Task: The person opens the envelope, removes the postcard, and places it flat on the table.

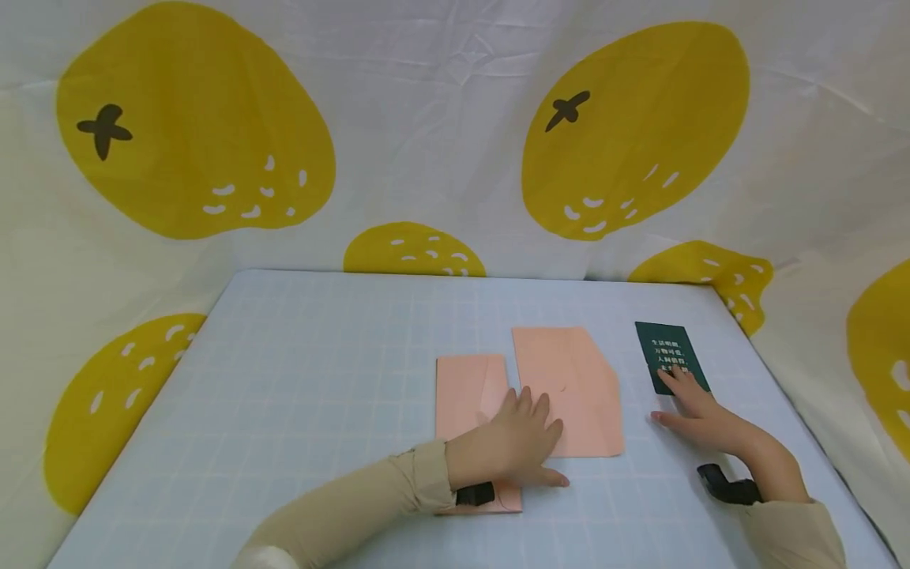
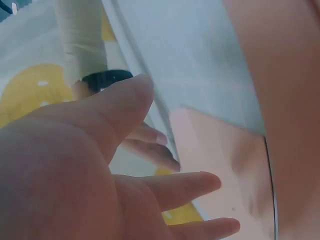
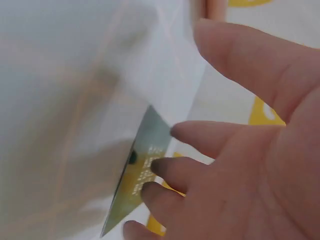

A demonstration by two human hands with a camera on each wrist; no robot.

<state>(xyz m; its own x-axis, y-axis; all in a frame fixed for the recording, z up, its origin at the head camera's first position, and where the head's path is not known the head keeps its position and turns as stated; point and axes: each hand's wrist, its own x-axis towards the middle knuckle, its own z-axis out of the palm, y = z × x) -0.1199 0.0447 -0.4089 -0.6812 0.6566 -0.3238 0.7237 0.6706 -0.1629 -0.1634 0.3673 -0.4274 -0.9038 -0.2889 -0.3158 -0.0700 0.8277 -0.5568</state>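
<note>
On the pale blue tabletop with a faint grid (image 1: 320,379), toward its right side: one dark green rectangular card with white printed characters (image 1: 671,348), lying flat. To its left lie a pale pink flat piece with one slanted corner (image 1: 579,395) and a narrow pale pink rectangular piece (image 1: 462,395). Left hand (image 1: 519,438): fingers spread, holding nothing, over the neighbouring edges of both pink pieces. Right hand (image 1: 700,415): thumb well apart from the fingers, nothing gripped, fingertips over the near end of the card; firm contact cannot be confirmed.

Risks (judgement): the card looks thin, so fingertips pushing at its face could slide it toward the table's right edge instead of raising it. A downward drag by the left hand could skew both pink pieces or ride one over the other.

View comparison: only the head view gives the full outline of the slanted-corner side and the spacing of all three pieces. The right wrist view adds the bare palm and a yellowish sheen on the card, suggesting a glossy face. The left wrist view shows that palm's underside, also without anything held.
</note>
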